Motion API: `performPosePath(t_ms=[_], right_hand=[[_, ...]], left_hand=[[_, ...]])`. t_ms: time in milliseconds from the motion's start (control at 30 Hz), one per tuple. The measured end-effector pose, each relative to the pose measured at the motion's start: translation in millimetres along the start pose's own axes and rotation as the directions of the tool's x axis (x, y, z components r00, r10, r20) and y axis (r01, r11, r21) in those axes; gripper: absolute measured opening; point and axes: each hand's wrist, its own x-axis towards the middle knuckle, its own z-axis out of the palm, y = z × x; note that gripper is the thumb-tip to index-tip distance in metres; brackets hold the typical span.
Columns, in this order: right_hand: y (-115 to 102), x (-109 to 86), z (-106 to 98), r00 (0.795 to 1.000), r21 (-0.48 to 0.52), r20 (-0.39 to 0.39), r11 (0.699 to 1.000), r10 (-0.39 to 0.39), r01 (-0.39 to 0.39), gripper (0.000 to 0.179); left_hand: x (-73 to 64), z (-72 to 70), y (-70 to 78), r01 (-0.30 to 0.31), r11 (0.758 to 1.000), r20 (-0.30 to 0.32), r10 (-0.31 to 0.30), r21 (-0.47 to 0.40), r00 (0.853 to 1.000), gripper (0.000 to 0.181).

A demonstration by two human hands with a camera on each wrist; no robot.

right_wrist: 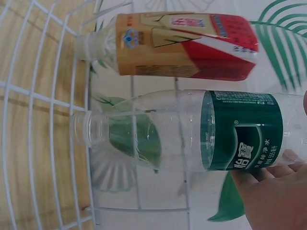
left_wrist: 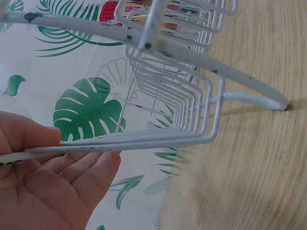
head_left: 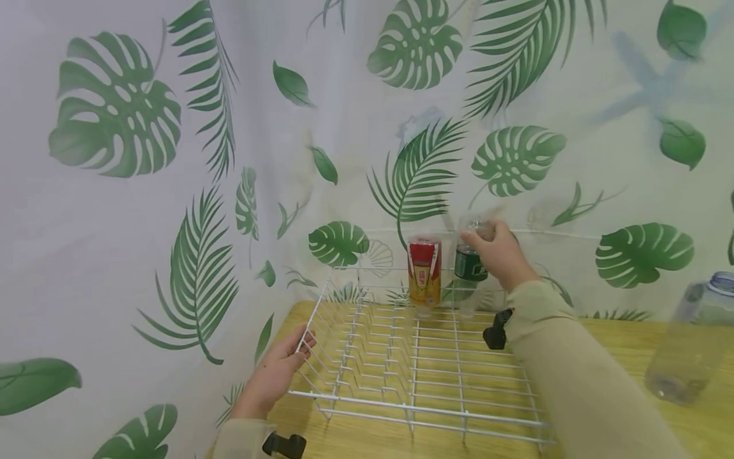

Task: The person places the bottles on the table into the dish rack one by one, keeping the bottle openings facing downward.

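My left hand (head_left: pixel 279 370) holds the side of a white wire dish rack (head_left: pixel 436 406), thumb above the wire and fingers beneath it in the left wrist view. At the rack's back, my right hand (head_left: pixel 500 250) grips a clear plastic bottle (right_wrist: pixel 247 129) with a green label. That bottle is upside down, its open neck toward the rack's bottom wires and its base up by the hand. Beside it, a plastic bottle with a red and yellow label (head_left: pixel 425 273) also stands neck down, leaning on the back wires.
A wooden table (head_left: pixel 608 344) carries the rack. To the right stands a large clear bottle (head_left: pixel 688 344), upright with a slight tilt in the head view. Behind and to the left hangs a white curtain with green leaves (head_left: pixel 344 159), close to the rack.
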Motion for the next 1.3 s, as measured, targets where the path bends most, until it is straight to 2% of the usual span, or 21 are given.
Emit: performPosePath(t_ms=[267,533,700,800,1033,1200,1300], right_hand=[[11.0,2.7,0.9,1.000,-0.019,-0.031,1.000,0.006,-0.006,0.108],[10.3,1.5,4.7,0.999,-0.104,-0.003,0.994,0.043,-0.043,0.107],[8.4,-0.2,-0.8,0.998,-0.168,0.002,0.984,0.058,-0.057,0.106],[1.6,-2.7,-7.4,0.999,-0.181,0.012,0.982,0.049,-0.046,0.105],[-24.4,-14.3,-31.8,0.997,-0.167,0.073,0.985,-0.024,0.036,0.105],[-41.1,-34.0,-53.7,0.994,-0.178,0.080,0.980,-0.080,0.093,0.109],[-49.2,-52.1,-68.7,0.989,-0.182,0.080,0.974,-0.123,0.136,0.104]], left_hand=[[1.7,6.7,1.4,-0.010,1.000,0.011,0.011,-0.020,1.000,0.059],[1.1,9.0,-2.9,0.013,1.000,0.031,-0.013,-0.004,0.999,0.059],[3.9,9.5,-3.3,-0.003,1.000,0.024,0.003,0.012,1.000,0.059],[4.9,8.7,-3.3,-0.009,1.000,0.023,0.008,0.025,1.000,0.059],[2.0,5.1,-3.2,0.008,1.000,-0.003,-0.008,0.006,1.000,0.059],[-1.6,1.6,-1.5,0.006,1.000,-0.021,-0.006,-0.009,1.000,0.060],[-2.8,0.0,-2.9,0.008,1.000,-0.022,-0.009,-0.017,1.000,0.060]])
